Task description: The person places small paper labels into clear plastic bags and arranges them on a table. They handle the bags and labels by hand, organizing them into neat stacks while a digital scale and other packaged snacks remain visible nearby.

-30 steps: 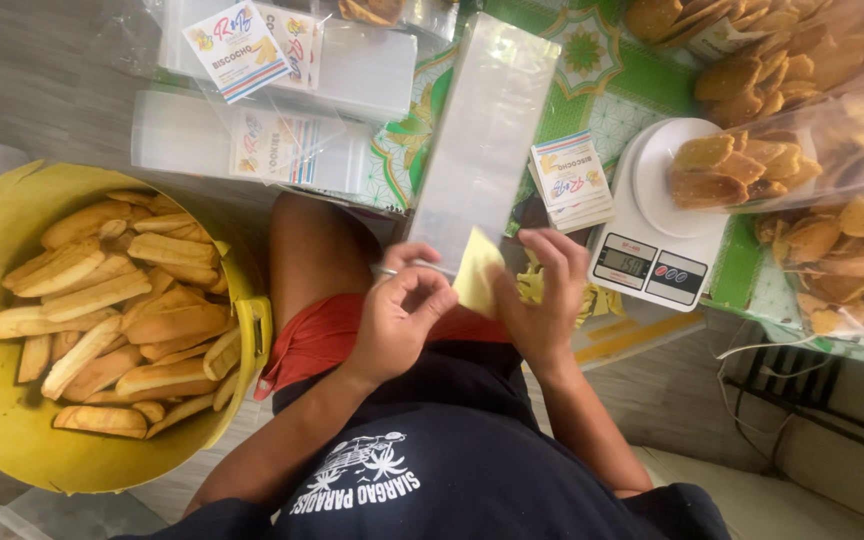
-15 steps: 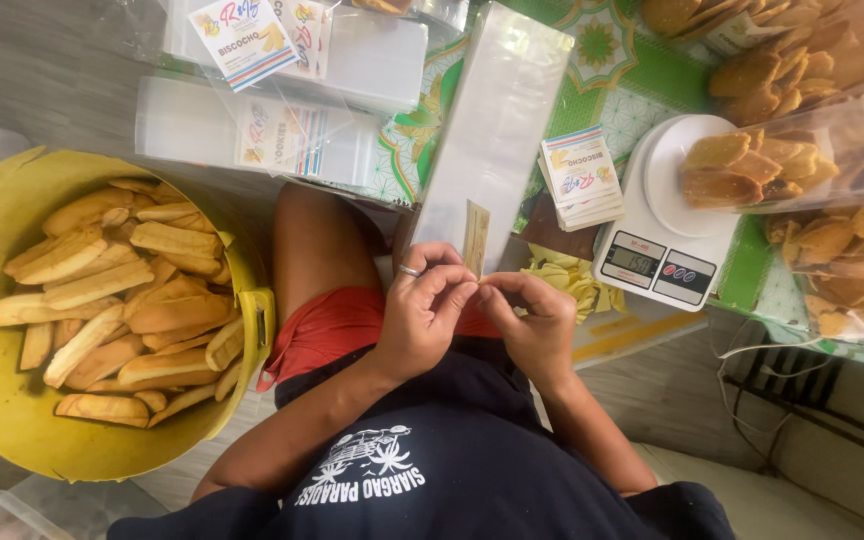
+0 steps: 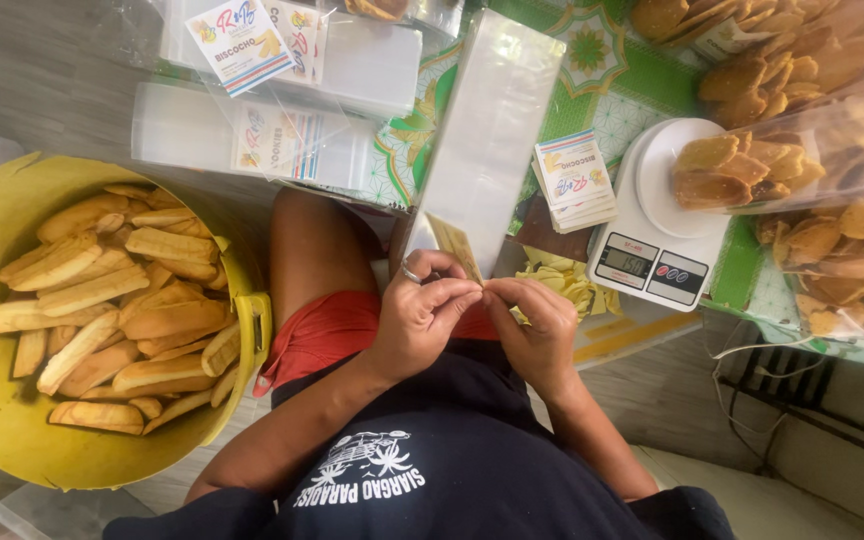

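Basin: big yellow plastic basin (image 3: 12,440) sits left, heaped with long golden baked slices (image 3: 102,300), dry and crusty.
Bag: tall clear plastic bag (image 3: 487,140) stands far of the hands, glossy and stiff.
Scale: white digital scale (image 3: 652,255) right, its round plate carrying a filled bag.
Left hand: left hand (image 3: 422,315), ringed, has drawn inward since a second ago, grip narrow, pinching the label.
Right hand: right hand (image 3: 542,325) meets it, fingertips closed on the same piece.
Label: the small pale yellow paper label (image 3: 457,245), earlier broadside, now shows edge-on between both hands at the bag's near end, so the handling is under way.

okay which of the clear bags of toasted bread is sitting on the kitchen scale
The clear bag of toasted bread resting on the white kitchen scale, just right of the stack of printed labels. The other filled bags lie further right on the green table mat, off the scale.
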